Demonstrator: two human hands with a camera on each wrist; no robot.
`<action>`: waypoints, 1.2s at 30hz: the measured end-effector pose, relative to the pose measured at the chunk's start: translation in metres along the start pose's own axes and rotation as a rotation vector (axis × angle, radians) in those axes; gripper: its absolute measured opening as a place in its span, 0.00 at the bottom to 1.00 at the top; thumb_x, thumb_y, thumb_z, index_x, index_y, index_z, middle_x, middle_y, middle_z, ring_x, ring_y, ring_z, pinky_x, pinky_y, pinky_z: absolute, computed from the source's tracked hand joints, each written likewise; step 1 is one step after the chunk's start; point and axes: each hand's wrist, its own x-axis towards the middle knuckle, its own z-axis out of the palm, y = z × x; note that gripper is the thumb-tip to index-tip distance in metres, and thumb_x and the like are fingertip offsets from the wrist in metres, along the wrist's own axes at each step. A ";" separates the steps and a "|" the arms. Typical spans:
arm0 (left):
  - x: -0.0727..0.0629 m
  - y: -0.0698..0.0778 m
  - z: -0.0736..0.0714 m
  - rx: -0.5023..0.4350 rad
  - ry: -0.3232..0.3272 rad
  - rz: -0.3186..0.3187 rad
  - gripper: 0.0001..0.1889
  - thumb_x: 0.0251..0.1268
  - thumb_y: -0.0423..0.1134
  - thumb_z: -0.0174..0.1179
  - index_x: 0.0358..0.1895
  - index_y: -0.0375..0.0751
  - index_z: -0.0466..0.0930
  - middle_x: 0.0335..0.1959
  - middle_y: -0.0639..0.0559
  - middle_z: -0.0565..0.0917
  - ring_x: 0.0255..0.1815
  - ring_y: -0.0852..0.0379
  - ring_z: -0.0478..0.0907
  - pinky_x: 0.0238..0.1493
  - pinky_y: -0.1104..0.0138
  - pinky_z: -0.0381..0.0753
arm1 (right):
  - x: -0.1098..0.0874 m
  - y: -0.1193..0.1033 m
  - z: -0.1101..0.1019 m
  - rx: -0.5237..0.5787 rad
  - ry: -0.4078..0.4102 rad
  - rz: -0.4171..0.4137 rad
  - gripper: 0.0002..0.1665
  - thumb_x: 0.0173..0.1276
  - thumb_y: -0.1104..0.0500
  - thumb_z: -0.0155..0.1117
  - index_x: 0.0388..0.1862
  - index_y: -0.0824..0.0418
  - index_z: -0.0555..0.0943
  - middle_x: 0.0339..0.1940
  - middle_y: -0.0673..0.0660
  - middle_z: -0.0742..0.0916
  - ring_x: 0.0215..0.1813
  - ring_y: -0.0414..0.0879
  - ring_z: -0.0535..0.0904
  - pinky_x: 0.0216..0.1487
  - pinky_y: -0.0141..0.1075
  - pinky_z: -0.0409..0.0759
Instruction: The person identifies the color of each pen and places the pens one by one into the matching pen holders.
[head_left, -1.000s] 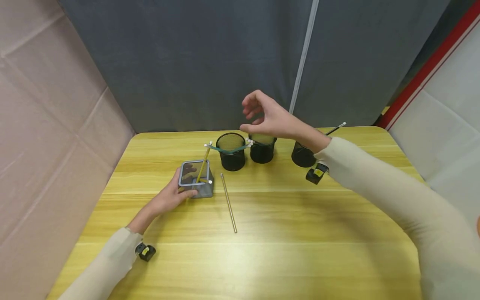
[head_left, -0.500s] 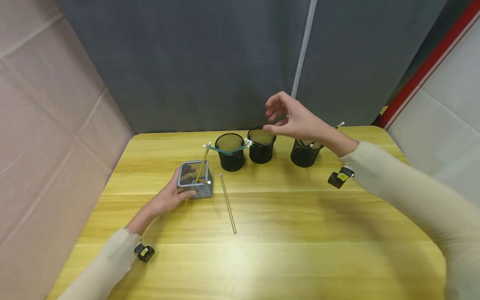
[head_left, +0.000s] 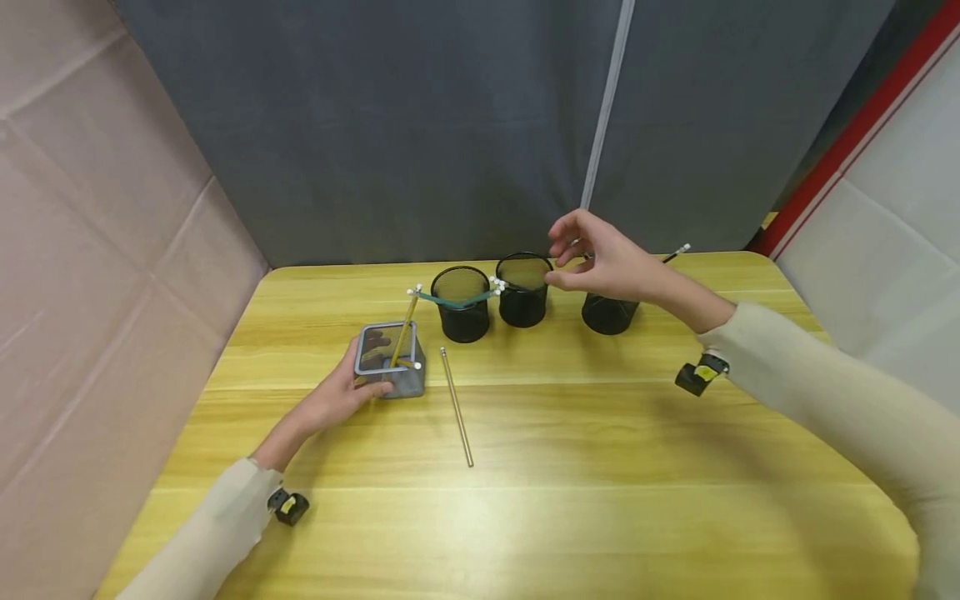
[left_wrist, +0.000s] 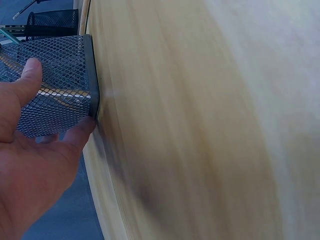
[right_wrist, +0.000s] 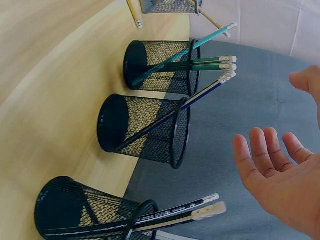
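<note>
My left hand (head_left: 337, 395) grips the grey square mesh pencil cup (head_left: 408, 383), thumb on its near side and fingers behind it. Yellow pencils (head_left: 404, 333) lean inside that cup. Raised above the table, my right hand (head_left: 606, 260) has loosely curved fingers and nothing in them. It is between the middle black round mesh cup (head_left: 523, 310) and the right one (head_left: 607, 317), partly covering the latter in the head view. Dark blue pencils (right_wrist: 205, 91) stand in the middle cup, black ones (right_wrist: 175, 207) in the right.
A third black round cup (head_left: 465, 323) holds green pencils (right_wrist: 212, 64), beside the square cup. One gold-coloured pencil (head_left: 457, 408) lies on the wooden table (head_left: 570, 467). A grey curtain (head_left: 390, 133) hangs behind the table's far edge.
My right hand has moved right, away from above the middle cup, then lowered a little towards the right cup. The left hand and the square cup have stayed in place.
</note>
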 end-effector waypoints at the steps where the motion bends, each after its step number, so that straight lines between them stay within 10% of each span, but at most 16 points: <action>1: 0.000 0.000 0.000 0.000 0.000 0.001 0.44 0.72 0.27 0.61 0.81 0.41 0.39 0.74 0.30 0.59 0.74 0.33 0.58 0.73 0.42 0.56 | -0.002 0.001 0.000 0.002 0.001 0.002 0.29 0.65 0.65 0.72 0.60 0.66 0.68 0.51 0.63 0.78 0.51 0.53 0.79 0.49 0.35 0.83; 22: 0.000 -0.001 -0.002 0.022 0.015 0.007 0.44 0.72 0.28 0.61 0.81 0.42 0.41 0.75 0.32 0.59 0.75 0.34 0.56 0.74 0.40 0.54 | -0.023 0.010 0.016 0.064 -0.077 -0.056 0.26 0.66 0.68 0.71 0.57 0.69 0.69 0.48 0.63 0.78 0.49 0.54 0.81 0.46 0.37 0.86; 36: 0.000 -0.003 0.000 0.027 0.022 0.017 0.44 0.71 0.27 0.61 0.81 0.41 0.42 0.75 0.31 0.59 0.74 0.32 0.57 0.73 0.40 0.55 | -0.028 0.028 0.054 0.105 -0.188 0.049 0.27 0.65 0.63 0.74 0.57 0.65 0.69 0.50 0.61 0.78 0.53 0.58 0.79 0.51 0.44 0.84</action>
